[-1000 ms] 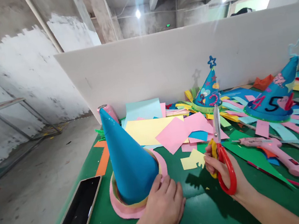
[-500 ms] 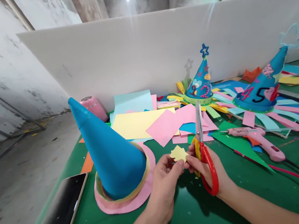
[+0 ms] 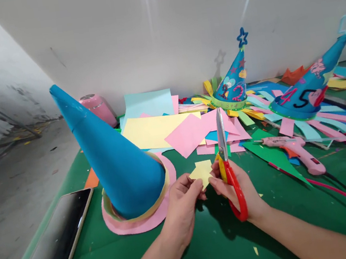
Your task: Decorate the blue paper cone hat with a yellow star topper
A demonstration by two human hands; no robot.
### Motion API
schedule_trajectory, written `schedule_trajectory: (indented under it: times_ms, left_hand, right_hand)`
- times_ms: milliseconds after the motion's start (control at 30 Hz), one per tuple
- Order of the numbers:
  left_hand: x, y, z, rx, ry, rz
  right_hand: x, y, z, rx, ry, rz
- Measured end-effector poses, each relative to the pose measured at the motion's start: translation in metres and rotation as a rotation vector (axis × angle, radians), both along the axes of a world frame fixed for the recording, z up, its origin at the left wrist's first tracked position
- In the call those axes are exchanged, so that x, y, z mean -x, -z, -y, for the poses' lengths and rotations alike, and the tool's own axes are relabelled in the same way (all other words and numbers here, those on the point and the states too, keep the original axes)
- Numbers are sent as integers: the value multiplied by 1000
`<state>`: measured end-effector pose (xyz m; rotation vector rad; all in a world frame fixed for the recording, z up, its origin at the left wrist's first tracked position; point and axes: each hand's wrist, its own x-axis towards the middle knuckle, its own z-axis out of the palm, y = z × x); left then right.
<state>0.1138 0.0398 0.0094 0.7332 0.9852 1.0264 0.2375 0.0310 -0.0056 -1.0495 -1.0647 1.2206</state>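
Observation:
Between the fingertips of both hands is a small cut piece of pale yellow paper with pointed edges. My left hand pinches its left side. The right hand touches its lower right edge while gripping red-and-yellow scissors, whose blades point up and look closed. Left of my hands stands a tall blue paper cone hat, leaning to the left, with a yellow band and a pink brim around its base.
A phone lies at the left table edge. Coloured paper sheets are stacked behind. Two decorated hats stand at the back right, near a pink glue gun with a cord. A white board rises behind the table.
My left hand has left the blue cone's brim and come to the yellow paper, now pinched up off the table. The scissors moved left with my right hand. The view has tilted down.

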Motion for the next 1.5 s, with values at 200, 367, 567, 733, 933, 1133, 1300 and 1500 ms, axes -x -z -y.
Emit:
schedule_trajectory:
  times_ms: [200, 367, 567, 733, 933, 1133, 1300, 1500]
  left_hand:
    - [4, -2, -3, -13, -44, 16]
    - [4, -30, -10, -77, -113, 81]
    - [0, -68, -27, -199, -197, 139]
    - [-2, -76, -31, -298, -155, 120]
    - [-3, -72, -25, -324, -124, 91]
    - [-1, -69, -24, -326, -148, 48]
    - [0, -68, -24, -297, -165, 32]
    - [1, -68, -23, -283, -174, 35]
  right_hand:
    - [-5, -7, 3, 42, -58, 21]
    - [-12, -21, 17, 163, -77, 12]
    - [-15, -12, 53, 346, 37, -103]
    - [-13, -18, 68, 441, 38, -128]
    - [-8, -32, 60, 433, -83, -83]
    - [-2, -35, 51, 362, -158, -188]
    - [2, -37, 49, 360, -211, -192]
    - [5, -27, 43, 247, -313, -176]
